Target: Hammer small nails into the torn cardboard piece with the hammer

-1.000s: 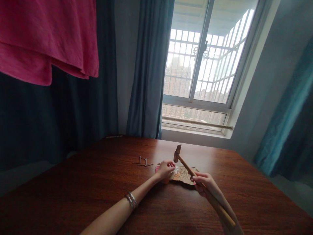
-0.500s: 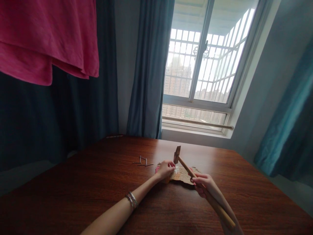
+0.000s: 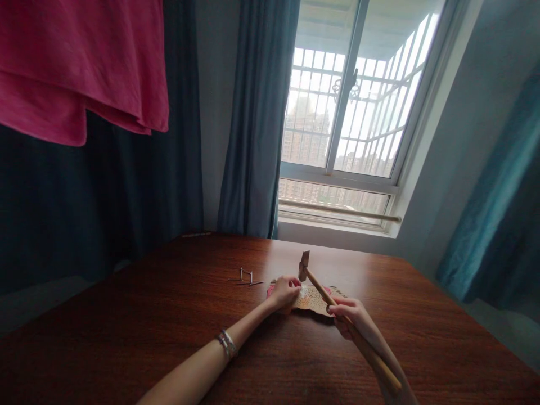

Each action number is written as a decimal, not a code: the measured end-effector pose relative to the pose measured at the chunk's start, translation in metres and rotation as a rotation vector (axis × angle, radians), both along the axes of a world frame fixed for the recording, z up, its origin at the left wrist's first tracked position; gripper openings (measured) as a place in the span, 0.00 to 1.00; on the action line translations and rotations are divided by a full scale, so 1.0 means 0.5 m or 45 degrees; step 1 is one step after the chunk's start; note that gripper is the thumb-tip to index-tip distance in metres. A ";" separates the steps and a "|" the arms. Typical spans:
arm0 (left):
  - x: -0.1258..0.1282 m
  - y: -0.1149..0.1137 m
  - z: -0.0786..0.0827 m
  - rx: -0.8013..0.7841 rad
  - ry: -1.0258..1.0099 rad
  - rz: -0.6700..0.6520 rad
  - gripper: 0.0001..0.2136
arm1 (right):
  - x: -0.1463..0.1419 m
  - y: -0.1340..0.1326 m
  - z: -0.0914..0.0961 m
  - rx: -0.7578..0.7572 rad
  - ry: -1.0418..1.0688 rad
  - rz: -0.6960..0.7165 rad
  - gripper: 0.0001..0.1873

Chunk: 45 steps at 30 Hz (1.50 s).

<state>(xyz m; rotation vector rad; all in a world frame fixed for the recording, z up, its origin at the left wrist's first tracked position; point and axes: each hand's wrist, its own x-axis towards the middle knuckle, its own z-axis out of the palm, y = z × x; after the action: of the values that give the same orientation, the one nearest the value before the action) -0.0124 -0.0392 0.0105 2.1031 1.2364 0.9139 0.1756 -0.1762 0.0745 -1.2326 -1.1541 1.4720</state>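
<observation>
My right hand (image 3: 349,316) is closed around the wooden handle of a hammer (image 3: 319,288), whose metal head stands just above my left fingertips. With thumb and fingers pinched together, my left hand (image 3: 287,292) rests at the left end of a flat, pale piece dotted with small dark marks or holes (image 3: 314,300). This piece has pink and orange patches and an uneven front edge. Whatever is between my left fingertips is too small and hidden to make out. Several metal nails (image 3: 251,278) are to the left of my left hand, some standing upright and others lying flat.
Everything is on a dark reddish-brown wooden table (image 3: 126,337). Behind it are blue curtains (image 3: 253,140) and a barred window (image 3: 337,124). A pink cloth (image 3: 105,73) hangs at the upper left. A small thin item (image 3: 196,234) lies at the far left table edge.
Both hands and the hammer keep nearly the same pose. The whole view has shifted very slightly.
</observation>
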 end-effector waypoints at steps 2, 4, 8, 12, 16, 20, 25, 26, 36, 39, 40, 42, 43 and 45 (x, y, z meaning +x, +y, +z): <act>0.000 0.000 -0.001 0.020 -0.012 -0.002 0.07 | -0.001 0.000 0.001 -0.005 -0.010 -0.019 0.14; -0.001 0.001 -0.002 0.039 -0.038 -0.013 0.07 | -0.003 -0.001 0.003 0.020 -0.012 -0.027 0.14; -0.002 0.002 -0.004 0.032 -0.044 -0.028 0.07 | -0.004 -0.006 0.007 0.034 -0.011 -0.009 0.12; -0.002 0.003 -0.006 0.025 -0.056 -0.038 0.07 | -0.002 -0.006 0.004 0.045 -0.014 -0.010 0.10; -0.001 0.000 -0.003 0.017 -0.049 -0.024 0.07 | -0.001 -0.002 0.001 0.044 0.007 0.006 0.09; -0.001 -0.003 0.003 0.006 -0.035 -0.016 0.07 | -0.003 -0.002 0.002 0.019 0.002 0.002 0.09; -0.001 -0.002 0.003 -0.022 -0.008 -0.007 0.07 | -0.004 -0.002 0.001 0.011 0.033 0.004 0.09; -0.001 -0.002 0.002 -0.022 -0.004 -0.006 0.06 | -0.003 -0.002 0.001 0.010 0.031 0.006 0.09; -0.002 -0.003 0.003 -0.010 0.000 -0.005 0.06 | -0.005 -0.004 -0.001 0.028 -0.012 0.001 0.08; -0.003 -0.003 0.005 -0.011 -0.005 -0.021 0.07 | -0.005 -0.003 -0.002 0.018 -0.003 -0.001 0.09; -0.003 -0.003 0.005 -0.011 -0.009 -0.025 0.07 | -0.005 -0.003 -0.002 0.012 -0.001 -0.002 0.09; -0.004 -0.003 0.005 -0.004 -0.011 -0.024 0.07 | -0.005 -0.004 -0.001 0.016 -0.014 -0.004 0.09; -0.004 -0.003 0.005 0.001 -0.013 -0.023 0.07 | -0.005 -0.005 0.001 0.024 -0.023 -0.005 0.10; -0.004 -0.003 0.005 0.007 -0.014 -0.030 0.06 | -0.006 -0.007 0.004 0.042 -0.038 -0.013 0.11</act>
<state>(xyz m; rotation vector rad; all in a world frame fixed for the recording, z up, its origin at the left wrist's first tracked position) -0.0145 -0.0409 0.0128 2.1100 1.2023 0.9180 0.1725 -0.1795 0.0767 -1.2401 -1.1857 1.4260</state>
